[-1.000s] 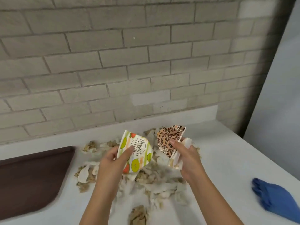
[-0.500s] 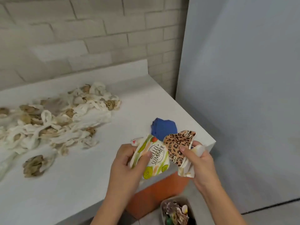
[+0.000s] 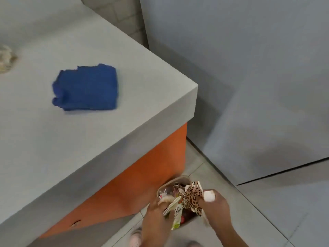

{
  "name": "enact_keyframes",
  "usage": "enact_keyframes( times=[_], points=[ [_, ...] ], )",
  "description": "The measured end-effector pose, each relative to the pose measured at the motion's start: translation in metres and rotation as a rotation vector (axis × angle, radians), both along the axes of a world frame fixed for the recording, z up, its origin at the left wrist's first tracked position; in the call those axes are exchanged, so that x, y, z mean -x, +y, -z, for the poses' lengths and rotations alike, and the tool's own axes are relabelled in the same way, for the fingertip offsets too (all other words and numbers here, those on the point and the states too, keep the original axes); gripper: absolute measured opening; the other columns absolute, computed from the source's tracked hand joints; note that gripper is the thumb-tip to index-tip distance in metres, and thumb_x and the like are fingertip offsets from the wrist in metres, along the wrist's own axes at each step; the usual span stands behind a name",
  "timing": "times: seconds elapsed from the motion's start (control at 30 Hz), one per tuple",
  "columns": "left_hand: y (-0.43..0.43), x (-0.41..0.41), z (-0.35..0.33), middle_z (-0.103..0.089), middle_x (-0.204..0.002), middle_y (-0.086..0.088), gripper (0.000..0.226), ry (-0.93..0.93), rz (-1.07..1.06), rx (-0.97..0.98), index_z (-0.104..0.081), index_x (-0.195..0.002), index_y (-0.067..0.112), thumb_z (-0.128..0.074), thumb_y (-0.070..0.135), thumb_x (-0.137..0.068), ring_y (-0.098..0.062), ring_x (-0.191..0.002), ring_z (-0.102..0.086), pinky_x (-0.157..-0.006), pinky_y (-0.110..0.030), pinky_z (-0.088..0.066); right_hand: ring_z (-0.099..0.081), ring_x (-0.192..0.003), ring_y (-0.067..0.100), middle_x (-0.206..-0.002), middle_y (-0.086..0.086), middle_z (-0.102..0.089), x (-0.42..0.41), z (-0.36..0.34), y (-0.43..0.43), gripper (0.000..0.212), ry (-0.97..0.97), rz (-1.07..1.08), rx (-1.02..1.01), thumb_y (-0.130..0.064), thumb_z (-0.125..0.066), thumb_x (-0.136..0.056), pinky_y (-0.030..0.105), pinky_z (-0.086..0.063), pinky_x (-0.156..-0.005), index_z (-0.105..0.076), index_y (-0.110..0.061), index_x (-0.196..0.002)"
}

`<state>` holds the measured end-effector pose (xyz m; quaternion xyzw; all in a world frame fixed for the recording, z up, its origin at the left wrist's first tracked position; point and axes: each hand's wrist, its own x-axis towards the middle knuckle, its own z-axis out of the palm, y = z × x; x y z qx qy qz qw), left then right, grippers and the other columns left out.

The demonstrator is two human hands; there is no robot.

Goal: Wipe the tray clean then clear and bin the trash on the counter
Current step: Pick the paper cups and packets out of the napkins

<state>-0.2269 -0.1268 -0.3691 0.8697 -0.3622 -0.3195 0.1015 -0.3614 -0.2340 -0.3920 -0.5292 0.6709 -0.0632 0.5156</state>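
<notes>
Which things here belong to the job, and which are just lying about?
Job: fruit-print wrapper in left hand; leopard-print wrapper in right hand; bin below them; crumpled trash on counter; blue cloth, likely the wiper.
Just there: orange cabinet front; grey wall panel.

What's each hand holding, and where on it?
Left hand grips the fruit-print napkin by its upper edge; right hand pinches the leopard-print napkin by its right side, plus a white scrap, over the bin.

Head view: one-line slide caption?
Left hand holds fruit-print wrapper, right hand leopard-print wrapper, over the bin; blue cloth on counter.
</notes>
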Motion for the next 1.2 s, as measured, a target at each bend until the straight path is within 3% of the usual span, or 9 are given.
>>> enact_keyframes(
  times=[0.2, 0.37, 0.47, 0.57, 0.73, 0.87, 1.03, 1.13, 1.2],
  points=[
    [-0.034, 0.003, 0.145, -0.032, -0.148, -0.003, 0.043, -0.069, 0.228, -0.245, -0.05, -0.133, 0.026, -0.047, 0.022, -0.091, -0.019, -0.128, -0.042, -0.099, -0.028, -0.042, -0.065, -0.087, 0.024, -0.09, 0.001, -0.07, -0.006, 0.145, 0.002, 0.01, 0.272, -0.186, 0.03, -0.037, -0.056, -0.082, 0.029, -0.047, -0.069, -0.053, -0.027, -0.083],
    [-0.058, 0.007, 0.22, -0.034, -0.14, -0.014, 0.046, -0.188, 0.51, -0.357, -0.043, -0.137, 0.015, -0.048, 0.009, -0.092, -0.027, -0.129, -0.035, -0.099, -0.034, -0.043, -0.064, -0.092, 0.025, -0.095, 0.001, -0.069, -0.023, 0.223, 0.003, 0.021, 0.27, -0.154, -0.073, -0.031, -0.059, -0.079, 0.028, -0.047, -0.068, -0.059, -0.022, -0.098],
    [-0.07, 0.005, 0.251, -0.034, -0.134, -0.016, 0.042, -0.231, 0.624, -0.411, -0.043, -0.133, 0.01, -0.048, 0.004, -0.092, -0.029, -0.119, -0.043, -0.091, -0.036, -0.047, -0.061, -0.102, 0.025, -0.111, 0.003, -0.064, -0.027, 0.259, 0.013, 0.053, 0.199, -0.181, -0.173, -0.041, -0.072, -0.073, 0.03, -0.048, -0.076, -0.05, -0.021, -0.118],
    [-0.08, -0.001, 0.277, -0.033, -0.133, -0.019, 0.042, -0.226, 0.662, -0.434, -0.041, -0.132, 0.008, -0.049, 0.005, -0.091, -0.029, -0.114, -0.049, -0.091, -0.036, -0.048, -0.054, -0.113, 0.029, -0.13, 0.01, -0.047, -0.033, 0.282, 0.027, 0.08, 0.128, -0.223, -0.225, -0.045, -0.071, -0.077, 0.037, -0.047, -0.089, -0.03, -0.015, -0.14],
    [-0.099, -0.018, 0.314, -0.036, -0.133, -0.021, 0.041, -0.246, 0.695, -0.437, -0.044, -0.133, 0.007, -0.047, 0.002, -0.092, -0.031, -0.109, -0.056, -0.091, -0.037, -0.048, -0.056, -0.111, 0.028, -0.134, 0.014, -0.038, -0.042, 0.296, 0.045, 0.082, 0.151, -0.314, -0.198, -0.035, -0.058, -0.091, 0.037, -0.05, -0.091, -0.002, -0.021, -0.15],
    [-0.111, -0.025, 0.32, -0.044, -0.129, -0.02, 0.04, -0.201, 0.675, -0.355, -0.049, -0.13, 0.012, -0.043, 0.0, -0.092, -0.032, -0.107, -0.059, -0.089, -0.038, -0.048, -0.058, -0.11, 0.025, -0.136, 0.012, -0.033, -0.039, 0.289, 0.045, 0.095, 0.295, -0.367, -0.124, -0.02, -0.067, -0.085, 0.032, -0.052, -0.091, 0.001, -0.021, -0.151],
    [-0.091, -0.019, 0.311, -0.034, -0.136, -0.016, 0.04, -0.136, 0.504, -0.109, -0.043, -0.137, 0.017, -0.041, 0.026, -0.098, -0.032, -0.108, -0.052, -0.088, -0.04, -0.046, -0.062, -0.102, 0.028, -0.132, 0.014, -0.039, -0.038, 0.283, 0.031, 0.057, 0.444, -0.397, -0.008, -0.005, -0.051, -0.091, 0.032, -0.053, -0.084, -0.028, -0.018, -0.141],
    [-0.068, -0.011, 0.3, -0.025, -0.148, -0.016, 0.048, -0.259, 0.639, 0.012, -0.039, -0.141, 0.019, -0.039, 0.035, -0.096, -0.032, -0.129, -0.036, -0.101, -0.043, -0.038, -0.063, -0.099, 0.025, -0.128, 0.014, -0.043, -0.043, 0.289, 0.027, 0.042, 0.505, -0.496, 0.016, -0.007, -0.047, -0.094, 0.029, -0.051, -0.081, -0.035, -0.011, -0.134],
    [-0.054, -0.005, 0.303, -0.016, -0.154, -0.017, 0.053, -0.36, 0.813, -0.06, -0.03, -0.146, 0.02, -0.039, 0.037, -0.096, -0.036, -0.14, -0.019, -0.112, -0.05, -0.023, -0.063, -0.1, 0.025, -0.126, 0.015, -0.046, -0.045, 0.295, 0.024, 0.036, 0.531, -0.541, 0.021, -0.008, -0.044, -0.096, 0.03, -0.051, -0.081, -0.036, -0.009, -0.131]
  ],
)
